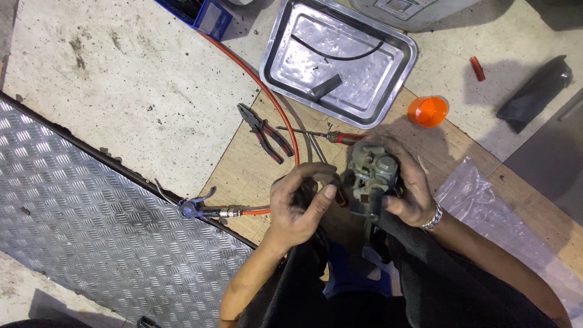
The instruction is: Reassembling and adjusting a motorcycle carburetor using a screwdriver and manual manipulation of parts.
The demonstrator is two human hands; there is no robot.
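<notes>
The right hand (408,188) wraps around a grey-green cast-metal carburettor body (370,177), gripping it upright above the person's lap. The left hand (299,203) is curled shut at the carburettor's left side, thumb raised; what it pinches, I cannot tell. Just beyond the carburettor lie a red-handled screwdriver (331,136) and red-and-black pliers (264,132) on the floor; farther beyond it sits a dented steel tray (276,58), and an orange plastic cap (427,111) rests just right of the tray. The carburettor looks partly stripped, with work on its side unfinished.
</notes>
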